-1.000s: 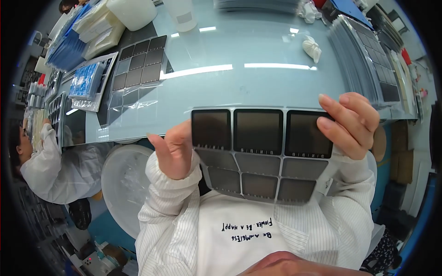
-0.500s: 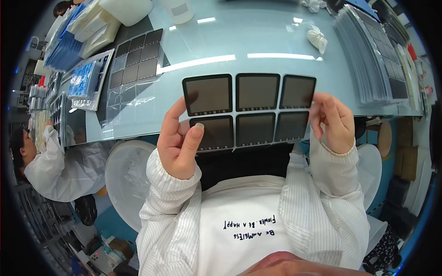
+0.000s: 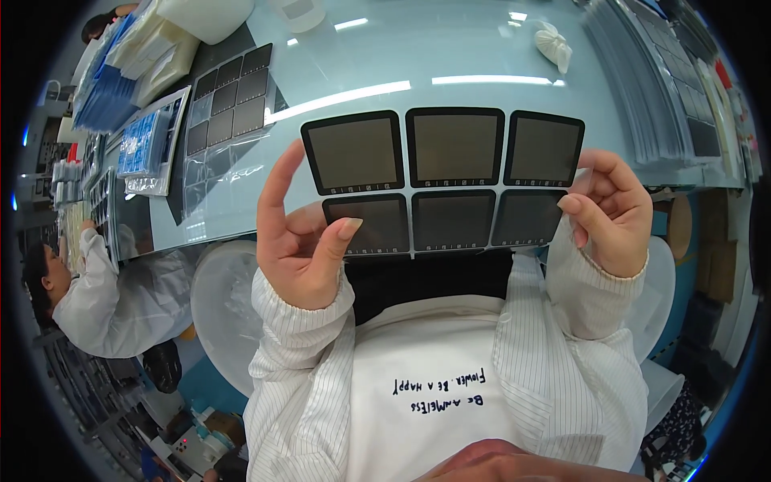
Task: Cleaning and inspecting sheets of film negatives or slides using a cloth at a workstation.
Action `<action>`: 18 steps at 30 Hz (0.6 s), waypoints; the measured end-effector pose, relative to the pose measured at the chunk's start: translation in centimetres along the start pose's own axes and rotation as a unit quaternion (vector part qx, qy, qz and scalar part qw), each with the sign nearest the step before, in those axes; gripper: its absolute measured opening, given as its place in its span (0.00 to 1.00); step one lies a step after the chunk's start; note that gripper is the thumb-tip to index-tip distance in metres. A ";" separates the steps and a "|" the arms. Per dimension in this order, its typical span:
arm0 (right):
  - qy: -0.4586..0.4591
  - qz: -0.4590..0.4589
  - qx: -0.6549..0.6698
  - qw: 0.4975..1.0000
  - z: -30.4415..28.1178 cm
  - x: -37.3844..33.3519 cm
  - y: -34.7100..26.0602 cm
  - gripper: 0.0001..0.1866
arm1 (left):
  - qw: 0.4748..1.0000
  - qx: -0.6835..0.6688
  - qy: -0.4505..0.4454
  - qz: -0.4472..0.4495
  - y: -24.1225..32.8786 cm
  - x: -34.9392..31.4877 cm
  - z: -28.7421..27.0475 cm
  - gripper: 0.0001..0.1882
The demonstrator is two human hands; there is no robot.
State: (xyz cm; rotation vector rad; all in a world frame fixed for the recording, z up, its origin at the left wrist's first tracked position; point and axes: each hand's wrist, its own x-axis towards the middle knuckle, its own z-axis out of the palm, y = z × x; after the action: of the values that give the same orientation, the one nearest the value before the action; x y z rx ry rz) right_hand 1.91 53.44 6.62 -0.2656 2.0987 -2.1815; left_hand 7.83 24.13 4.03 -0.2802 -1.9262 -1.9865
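Observation:
Between my two hands hangs a clear sheet of dark panels (image 3: 454, 147), held tilted over the table's near edge. Its squarish panels, with black borders and rows of small pale marks, sit in two rows of three. My left hand (image 3: 299, 249) grips the left edge, thumb on the front of a lower panel and fingers behind. My right hand (image 3: 612, 213) pinches the right edge near the lower right panel, its thumb in front and the other fingers curled behind. Parts of the fingers are hidden by the sheet.
A similar panel sheet (image 3: 233, 100) lies at the left on the glass-topped table (image 3: 369, 60). Stacked sheets (image 3: 654, 96) stand at the right, near a tied white bag (image 3: 552, 48). White tubs (image 3: 225, 309) flank me below. A co-worker (image 3: 112, 293) sits at the left.
The sheet has come up nearer and tilted, its upper row now looking larger. My right hand has moved outward, its thumb now on the sheet's front; my left hand has shifted slightly left.

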 end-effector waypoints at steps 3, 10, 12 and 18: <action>0.008 -0.007 -0.008 1.000 0.1 -0.2 0.1 0.18 | 1.000 0.008 0.015 0.003 0.4 0.1 0.4 0.37; 0.015 -0.025 0.008 1.000 0.0 -0.2 0.0 0.18 | 0.999 0.013 -0.006 0.041 0.6 0.2 0.3 0.38; 0.017 -0.027 0.009 0.999 0.0 -0.2 0.1 0.18 | 0.999 0.018 0.019 0.033 1.0 0.2 0.6 0.38; 0.014 -0.045 0.011 0.999 0.3 -0.2 0.1 0.18 | 0.999 0.011 0.018 0.031 0.9 -0.2 0.3 0.38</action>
State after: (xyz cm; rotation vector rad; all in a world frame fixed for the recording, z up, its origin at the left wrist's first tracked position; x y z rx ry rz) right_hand 2.20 53.23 6.54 -0.3357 2.1160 -2.2679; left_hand 8.33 24.40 4.78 -0.2937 -1.8933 -1.9154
